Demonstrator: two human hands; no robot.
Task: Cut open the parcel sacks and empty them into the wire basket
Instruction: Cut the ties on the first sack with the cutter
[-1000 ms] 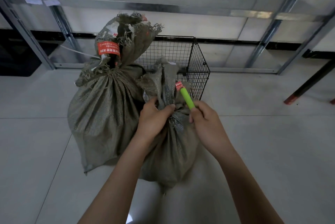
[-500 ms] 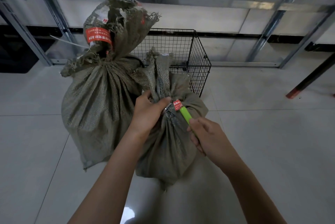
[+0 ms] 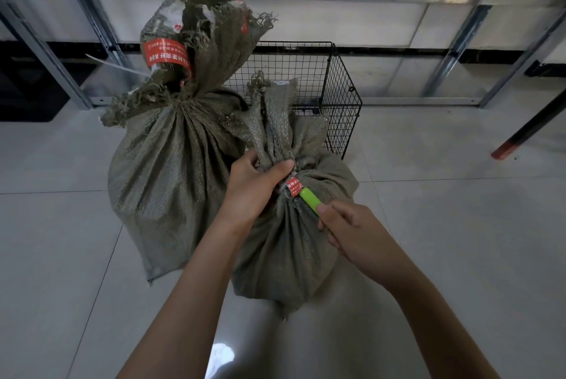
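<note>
Two tied grey-green woven sacks stand on the floor. The smaller sack [image 3: 284, 243] is nearest me; my left hand [image 3: 254, 188] grips its bunched neck just above the tie. My right hand [image 3: 349, 234] holds a green-handled cutter [image 3: 309, 198] whose tip lies against the tie, by a small red tag [image 3: 293, 187]. The larger sack [image 3: 171, 170] stands to the left, with a red label [image 3: 167, 55] on its frayed top. Behind both is the black wire basket [image 3: 340, 93]; its inside is mostly hidden.
Metal shelf uprights [image 3: 46, 50] and rails run along the back wall. A dark pole with a red foot [image 3: 520, 133] leans at the right. A white cable tie [image 3: 116, 67] sticks out left of the larger sack. Pale floor tiles [image 3: 459, 225] lie around the sacks.
My right hand has brought the cutter down from beside the sack's neck to the tie under my left hand. The view has tilted a little; my left hand keeps its grip.
</note>
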